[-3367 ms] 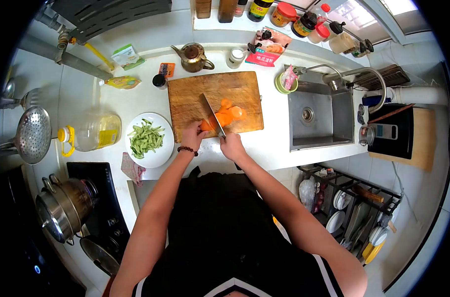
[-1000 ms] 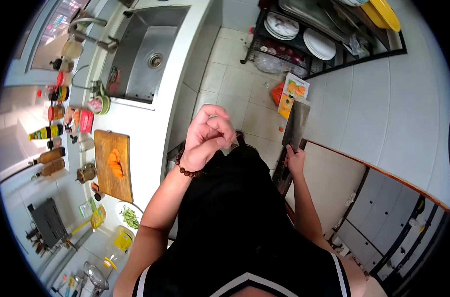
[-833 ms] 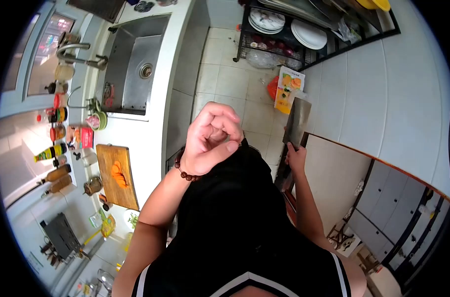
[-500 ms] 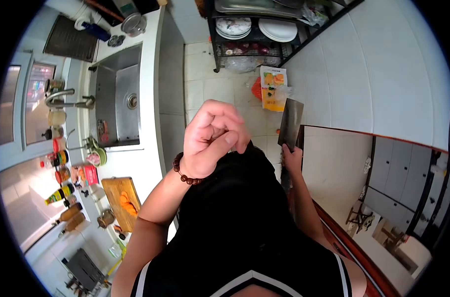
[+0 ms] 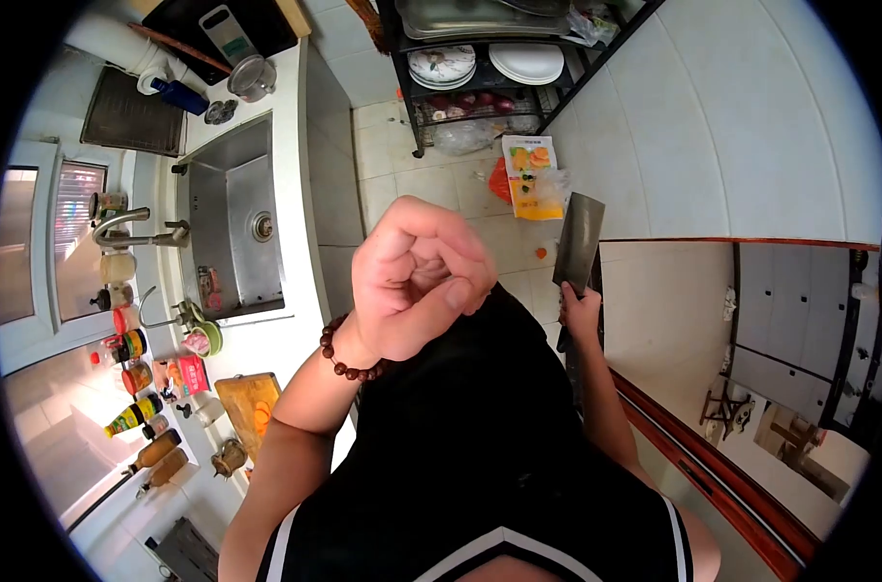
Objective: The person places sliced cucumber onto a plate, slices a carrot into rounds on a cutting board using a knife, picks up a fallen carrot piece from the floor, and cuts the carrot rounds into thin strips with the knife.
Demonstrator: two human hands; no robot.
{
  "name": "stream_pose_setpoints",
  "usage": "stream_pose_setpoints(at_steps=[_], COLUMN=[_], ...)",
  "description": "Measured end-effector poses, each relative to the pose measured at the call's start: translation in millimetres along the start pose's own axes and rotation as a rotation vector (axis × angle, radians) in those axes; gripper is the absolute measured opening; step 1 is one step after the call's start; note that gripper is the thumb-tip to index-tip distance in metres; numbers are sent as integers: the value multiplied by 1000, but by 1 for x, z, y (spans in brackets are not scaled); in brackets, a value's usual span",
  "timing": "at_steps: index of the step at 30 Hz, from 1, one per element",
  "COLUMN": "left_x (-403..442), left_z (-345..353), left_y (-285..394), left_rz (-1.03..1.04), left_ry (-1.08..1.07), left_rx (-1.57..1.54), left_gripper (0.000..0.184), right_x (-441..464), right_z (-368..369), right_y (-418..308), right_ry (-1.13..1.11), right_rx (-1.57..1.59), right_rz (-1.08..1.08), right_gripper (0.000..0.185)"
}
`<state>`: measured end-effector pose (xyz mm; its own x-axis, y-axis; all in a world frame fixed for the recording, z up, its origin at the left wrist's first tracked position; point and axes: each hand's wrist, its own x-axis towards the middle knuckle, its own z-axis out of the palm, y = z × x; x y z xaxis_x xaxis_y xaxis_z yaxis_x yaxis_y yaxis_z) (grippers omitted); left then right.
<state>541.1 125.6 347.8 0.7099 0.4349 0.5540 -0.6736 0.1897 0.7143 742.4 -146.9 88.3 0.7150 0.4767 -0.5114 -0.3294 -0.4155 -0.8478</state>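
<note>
The knife (image 5: 579,242) has a broad, dull-grey blade with a squared end; it juts forward from the right hand (image 5: 581,310), out to the person's right and well apart from the board (image 5: 237,400). The right arm reaches forward, the left is bent, its wrist ringed by a bracelet (image 5: 349,360). The right fingers wrap the handle; the left hand (image 5: 417,276), in front of the body, curls into a loose fist.

Counter (image 5: 257,351) at left, sink (image 5: 237,233) in counter, board (image 5: 236,400) on counter nearer than sink, carrot (image 5: 262,415) on board, rack (image 5: 398,78) ahead, plates (image 5: 526,63) on rack, onions (image 5: 470,101) below plates, packet (image 5: 533,179) before rack, left hand (image 5: 422,279) before torso (image 5: 480,446), knife (image 5: 579,238) in right hand (image 5: 581,310).
</note>
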Motion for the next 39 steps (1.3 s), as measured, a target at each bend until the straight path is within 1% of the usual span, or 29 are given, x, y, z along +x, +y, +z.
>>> stream_pose_setpoints(at_steps=[5,7,13,17,22,28,32,34,39], left_x=[-2,-2,-3,-3,-4,-2,-2,-5,-4], left_z=[4,2,3,3,2,-5,-8,-8,-16], left_y=[9,8,13,14,15,17,13,11,8], left_rz=[-16,22,14,30,2,-49,-33,-72,-97], left_ry=[32,19,5,-1,2,1,-11,85,82], left_rx=[24,43,68,71,48,-34,-80,-85,-99], left_gripper=[33,38,46,46,48,45,42,36,31], right_x=[0,-3,-6,-10,-16,-20,-25,-25,-32], right_z=[6,10,11,10,9,11,11,12,16], right_y=[0,-4,0,3,4,3,0,2,1], right_ry=[-6,-4,6,11,4,21,27,40,76], right_rx=[20,43,39,45,42,13,-16,-34,-62], right_rz=[21,24,7,-6,-3,29,10,11,25], right_gripper=[34,34,35,35,33,35,34,34,34])
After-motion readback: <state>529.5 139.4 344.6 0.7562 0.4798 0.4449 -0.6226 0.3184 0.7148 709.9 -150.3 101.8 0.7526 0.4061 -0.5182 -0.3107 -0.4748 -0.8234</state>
